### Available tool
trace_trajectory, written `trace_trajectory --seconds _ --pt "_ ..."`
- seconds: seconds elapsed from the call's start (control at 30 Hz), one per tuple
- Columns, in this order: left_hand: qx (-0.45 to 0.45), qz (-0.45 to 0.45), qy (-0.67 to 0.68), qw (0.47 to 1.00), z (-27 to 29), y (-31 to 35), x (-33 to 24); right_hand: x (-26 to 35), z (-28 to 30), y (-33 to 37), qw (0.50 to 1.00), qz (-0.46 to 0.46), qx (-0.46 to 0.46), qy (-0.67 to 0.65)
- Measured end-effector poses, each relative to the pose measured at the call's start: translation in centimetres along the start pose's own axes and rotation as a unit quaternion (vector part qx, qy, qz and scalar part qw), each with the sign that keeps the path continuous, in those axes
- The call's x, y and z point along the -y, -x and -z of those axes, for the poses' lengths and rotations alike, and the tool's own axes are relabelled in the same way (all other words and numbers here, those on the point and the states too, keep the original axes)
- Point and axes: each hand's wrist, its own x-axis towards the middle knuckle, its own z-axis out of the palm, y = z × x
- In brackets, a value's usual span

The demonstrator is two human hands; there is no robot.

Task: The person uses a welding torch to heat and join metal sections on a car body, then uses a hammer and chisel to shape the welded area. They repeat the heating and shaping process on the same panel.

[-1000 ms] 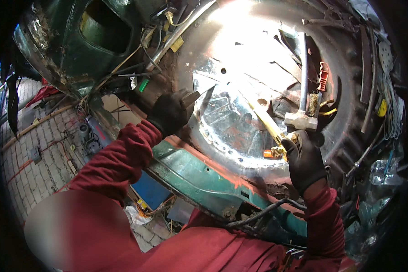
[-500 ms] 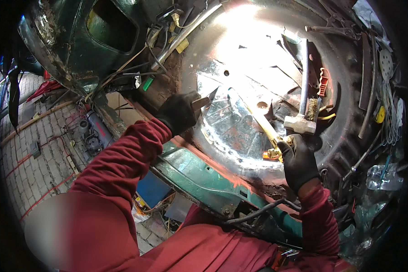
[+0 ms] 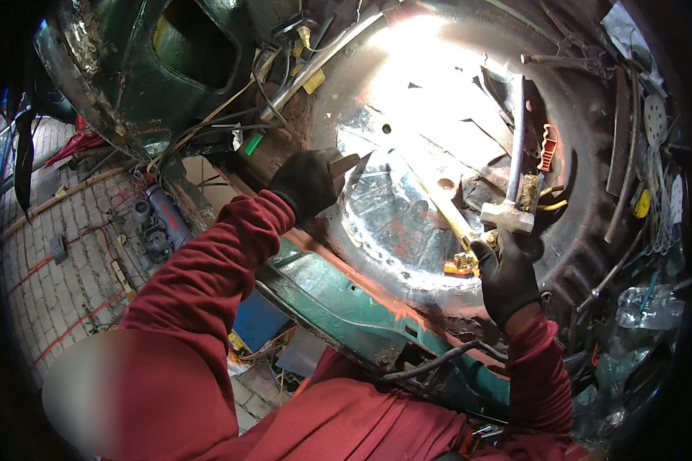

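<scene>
My right hand [image 3: 509, 273], in a black glove, is closed round the valve end of a brass gas torch [image 3: 455, 219]. The torch's long tube slants up and left over the round metal pan [image 3: 377, 203], its tip in the brightly lit middle. My left hand [image 3: 306, 183], also gloved, grips a short flat brownish piece [image 3: 344, 164] at the pan's left side; its exact kind is not clear. A sledgehammer [image 3: 507, 217] lies just beyond my right hand, handle pointing away. Beside it are a wire brush [image 3: 529, 192] and a red-handled tool [image 3: 547, 147].
A green body edge [image 3: 346, 303] runs between me and the pan. Cables [image 3: 207, 127] and a green lighter-like object [image 3: 254, 144] lie at the upper left. Locking pliers [image 3: 565, 61], metal strips and wire crowd the right. A blue box [image 3: 257, 319] stands below; brick paving [image 3: 61, 269] spreads left.
The flat piece in my left hand has tilted slightly upward as the hand turned. My right hand keeps its hold on the torch, nearly still. The whole view has shifted a little.
</scene>
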Motion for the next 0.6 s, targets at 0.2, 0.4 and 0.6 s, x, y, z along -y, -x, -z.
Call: trace_trajectory --seconds 0.2,0.4,0.6 --pt "-0.015 -0.015 0.002 1.0 -2.0 0.3 1.7 0.3 0.3 0.3 1.0 0.012 -0.014 -0.004" --pt "0.018 0.003 0.011 1.0 -2.3 2.1 0.1 0.6 1.1 0.4 0.998 0.027 -0.034 0.036" --pt "-0.008 -0.009 0.013 1.0 -2.4 1.4 1.5 1.4 2.1 0.5 0.999 -0.018 -0.022 0.031"
